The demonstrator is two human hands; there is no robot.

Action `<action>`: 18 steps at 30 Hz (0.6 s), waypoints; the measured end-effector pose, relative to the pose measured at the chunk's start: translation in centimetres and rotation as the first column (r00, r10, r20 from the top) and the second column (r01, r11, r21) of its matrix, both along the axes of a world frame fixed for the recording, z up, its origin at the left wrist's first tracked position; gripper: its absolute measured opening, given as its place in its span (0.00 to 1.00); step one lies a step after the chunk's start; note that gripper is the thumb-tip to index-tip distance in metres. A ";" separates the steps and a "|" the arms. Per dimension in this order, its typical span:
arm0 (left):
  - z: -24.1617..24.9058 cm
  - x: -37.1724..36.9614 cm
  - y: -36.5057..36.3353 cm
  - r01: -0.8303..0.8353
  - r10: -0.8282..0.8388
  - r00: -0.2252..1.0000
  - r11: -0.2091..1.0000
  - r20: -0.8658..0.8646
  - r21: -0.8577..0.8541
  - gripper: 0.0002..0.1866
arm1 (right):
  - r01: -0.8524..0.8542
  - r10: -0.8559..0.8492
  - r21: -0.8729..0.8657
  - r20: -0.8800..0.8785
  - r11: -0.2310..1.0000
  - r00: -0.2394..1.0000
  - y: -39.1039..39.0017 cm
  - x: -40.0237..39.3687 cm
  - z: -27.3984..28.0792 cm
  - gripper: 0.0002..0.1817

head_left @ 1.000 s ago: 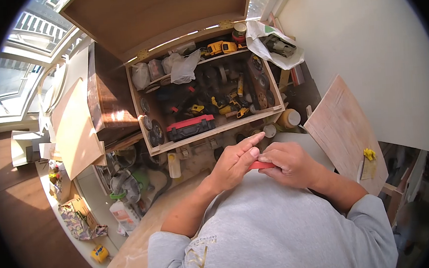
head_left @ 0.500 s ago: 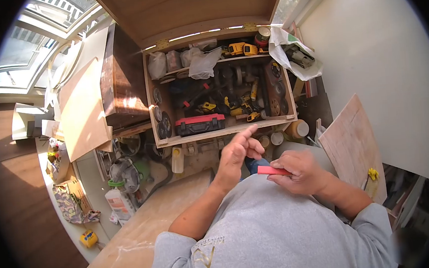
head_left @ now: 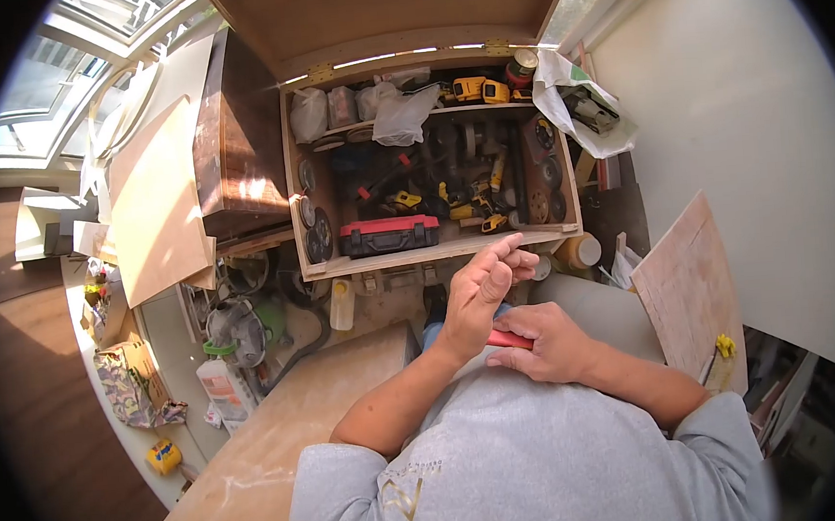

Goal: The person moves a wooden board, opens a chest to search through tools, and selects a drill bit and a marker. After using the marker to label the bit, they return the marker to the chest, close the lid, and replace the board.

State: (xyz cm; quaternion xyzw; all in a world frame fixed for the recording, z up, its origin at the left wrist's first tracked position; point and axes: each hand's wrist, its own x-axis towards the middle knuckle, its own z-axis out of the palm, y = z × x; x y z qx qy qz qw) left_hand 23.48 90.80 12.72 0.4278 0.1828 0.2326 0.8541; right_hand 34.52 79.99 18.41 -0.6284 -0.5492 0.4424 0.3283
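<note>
My right hand (head_left: 549,345) is wrapped round a red object (head_left: 508,338), whose left end reaches the wrist of my left hand (head_left: 481,298). The fingers of my left hand are stretched out, with nothing seen in the palm. Both hands are in front of my grey shirt, below the front edge of an open wooden tool chest (head_left: 436,253). Inside the chest lie a black and red case (head_left: 390,236), yellow and black power tools (head_left: 492,223) and plastic bags (head_left: 405,116).
A wooden board (head_left: 320,388) lies at the lower left, and another board (head_left: 695,289) leans at the right. A white bottle (head_left: 341,305) and a lidded tub (head_left: 581,251) stand below the chest. Left of the chest is a dark wooden cabinet (head_left: 244,137).
My left hand has moved slightly right. My right hand has come left and a little down with the red object, so the hands are now close together.
</note>
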 end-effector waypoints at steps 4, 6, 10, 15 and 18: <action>-1.2 -0.4 0.6 -0.047 0.046 0.994 0.999 -0.099 -0.006 0.35 | 0.013 -0.013 -0.011 -0.001 1.000 1.000 0.6 0.0 -0.9 0.15; -2.3 -0.6 0.8 -0.073 0.066 0.986 0.997 -0.153 -0.040 0.33 | 0.035 -0.035 -0.025 0.001 0.999 0.999 0.8 0.0 -1.7 0.15; -5.0 -1.0 0.9 -0.140 0.082 0.956 0.971 -0.281 -0.194 0.27 | 0.141 -0.140 -0.077 0.021 0.987 0.990 0.7 0.5 -4.0 0.15; -6.7 -1.4 0.5 -0.069 -0.093 0.909 0.927 -0.407 -0.367 0.21 | 0.350 -0.346 -0.119 0.051 0.929 0.937 -0.1 1.3 -6.1 0.15; -6.0 -0.9 -0.3 0.043 -0.251 0.879 0.888 -0.405 -0.458 0.20 | 0.413 -0.420 -0.157 -0.014 0.897 0.907 -0.7 1.5 -6.8 0.15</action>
